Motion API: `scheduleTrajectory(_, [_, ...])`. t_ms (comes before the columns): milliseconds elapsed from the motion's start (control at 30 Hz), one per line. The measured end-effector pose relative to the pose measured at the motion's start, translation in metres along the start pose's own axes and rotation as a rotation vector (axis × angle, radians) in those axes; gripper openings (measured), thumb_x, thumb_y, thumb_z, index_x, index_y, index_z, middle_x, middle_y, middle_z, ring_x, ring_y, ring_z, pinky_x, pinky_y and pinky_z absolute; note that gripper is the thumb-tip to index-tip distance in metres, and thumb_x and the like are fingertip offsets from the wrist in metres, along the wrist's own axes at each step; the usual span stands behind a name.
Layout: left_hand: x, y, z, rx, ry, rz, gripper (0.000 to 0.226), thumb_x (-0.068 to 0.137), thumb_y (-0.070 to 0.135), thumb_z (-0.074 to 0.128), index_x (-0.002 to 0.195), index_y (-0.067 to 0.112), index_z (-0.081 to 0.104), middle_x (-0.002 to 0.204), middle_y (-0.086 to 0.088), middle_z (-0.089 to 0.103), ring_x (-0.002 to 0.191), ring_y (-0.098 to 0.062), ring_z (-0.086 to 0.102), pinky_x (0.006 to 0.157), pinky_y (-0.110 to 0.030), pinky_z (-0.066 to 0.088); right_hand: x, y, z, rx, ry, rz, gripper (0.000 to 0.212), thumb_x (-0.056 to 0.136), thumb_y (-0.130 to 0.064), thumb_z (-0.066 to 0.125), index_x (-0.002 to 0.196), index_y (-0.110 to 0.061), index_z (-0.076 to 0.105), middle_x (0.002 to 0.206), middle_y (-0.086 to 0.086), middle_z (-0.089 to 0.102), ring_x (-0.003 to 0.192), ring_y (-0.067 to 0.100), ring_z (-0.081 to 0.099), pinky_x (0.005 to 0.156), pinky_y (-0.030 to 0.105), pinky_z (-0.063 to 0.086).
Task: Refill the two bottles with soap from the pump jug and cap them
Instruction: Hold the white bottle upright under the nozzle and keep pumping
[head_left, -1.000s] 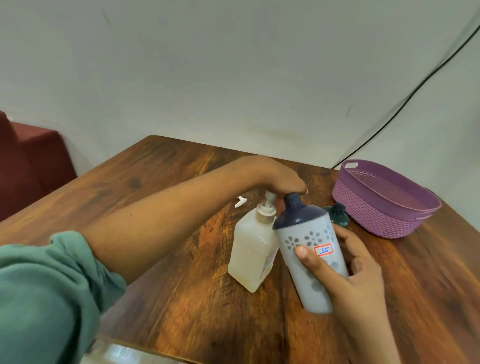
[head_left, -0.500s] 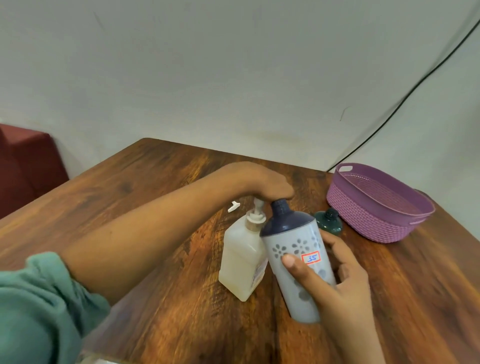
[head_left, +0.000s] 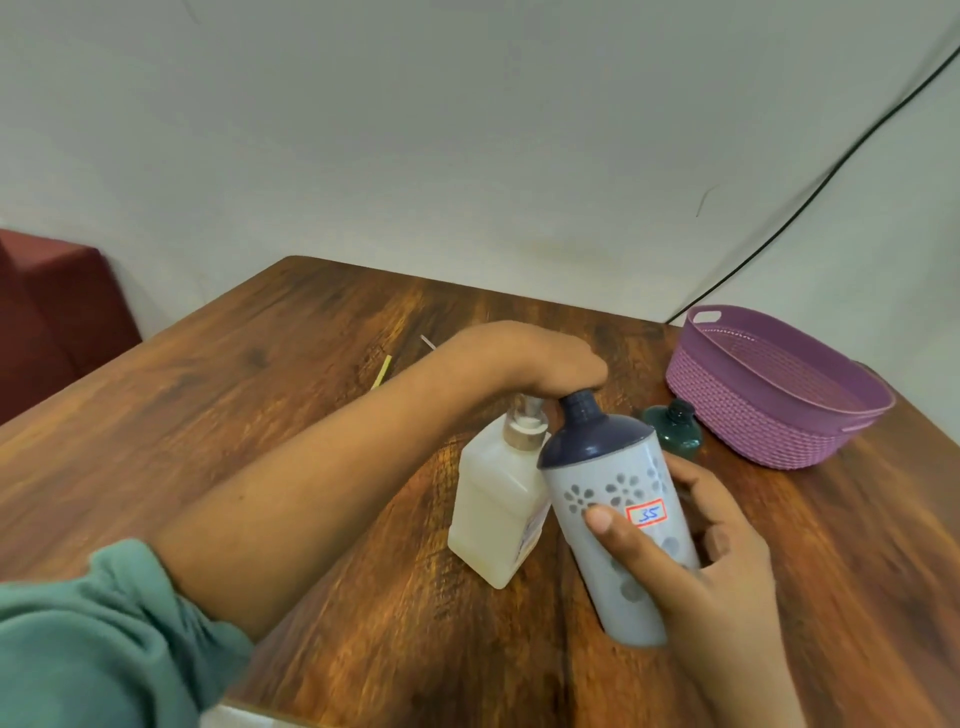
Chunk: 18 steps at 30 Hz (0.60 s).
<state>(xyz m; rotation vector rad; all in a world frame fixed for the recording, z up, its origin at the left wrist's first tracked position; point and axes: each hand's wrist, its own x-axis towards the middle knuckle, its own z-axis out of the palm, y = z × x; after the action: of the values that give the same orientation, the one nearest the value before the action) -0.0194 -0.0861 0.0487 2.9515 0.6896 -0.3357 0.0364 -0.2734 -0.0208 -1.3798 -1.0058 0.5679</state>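
While the pump jug (head_left: 498, 499) head is covered by the left hand (head_left: 540, 358), grip unclear, the flowered bottle (head_left: 613, 509) is gripped, tilted, by the right hand (head_left: 696, 566); a green cap (head_left: 674, 428) lies at 1 o'clock.

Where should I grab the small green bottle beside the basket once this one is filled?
Take the green bottle by its narrow neck, coming from above: it stands upright, squat and wide-bodied. The purple basket crowds its right side and the grey bottle stands in front.

Pale wall (head_left: 467, 130), wooden table (head_left: 311, 364)
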Motion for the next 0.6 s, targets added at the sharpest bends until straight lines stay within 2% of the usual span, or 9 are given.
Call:
scheduleTrajectory(167, [-0.004,0.0,0.001,0.004,-0.02,0.016,0.027,0.096,0.014,0.041,0.109,0.001,0.061,0.114,-0.015,0.062,0.107,-0.03,0.058,0.091,-0.037,0.047,-0.001,0.0,-0.001,-0.01,-0.007,-0.005,0.065,0.037,-0.053,0.076,0.098,-0.035,0.063,0.086,-0.017,0.07,0.075,0.003,0.068,0.054,0.013,0.051])
scheduleTrajectory(300, [0.003,0.001,-0.007,0.025,-0.017,0.005,0.022,0.095,0.013,0.046,0.106,0.004,0.063,0.112,-0.013,0.063,0.103,-0.027,0.059,0.074,-0.027,0.044,-0.001,-0.004,-0.003,0.028,-0.008,-0.005,0.064,0.037,-0.05,0.075,0.098,-0.034,0.064,0.084,-0.013,0.071,0.072,0.004,0.068,0.053,0.013,0.05])
scheduleTrajectory(467, [-0.005,0.0,0.007,-0.045,0.027,-0.008,0.026,0.095,0.013,0.041,0.105,0.003,0.063,0.113,-0.014,0.062,0.104,-0.029,0.059,0.087,-0.037,0.046,-0.003,-0.001,-0.003,-0.014,-0.014,0.018,0.063,0.037,-0.053,0.077,0.097,-0.037,0.063,0.087,-0.013,0.071,0.075,0.006,0.069,0.055,0.017,0.053])
scheduleTrajectory(600, [-0.002,0.0,-0.004,-0.025,-0.028,0.008,0.025,0.096,0.015,0.044,0.11,0.003,0.061,0.118,-0.016,0.06,0.106,-0.029,0.057,0.082,-0.03,0.045,-0.002,-0.004,-0.003,0.014,-0.019,0.011,0.065,0.036,-0.051,0.077,0.098,-0.035,0.064,0.085,-0.011,0.072,0.073,0.007,0.069,0.053,0.016,0.052])
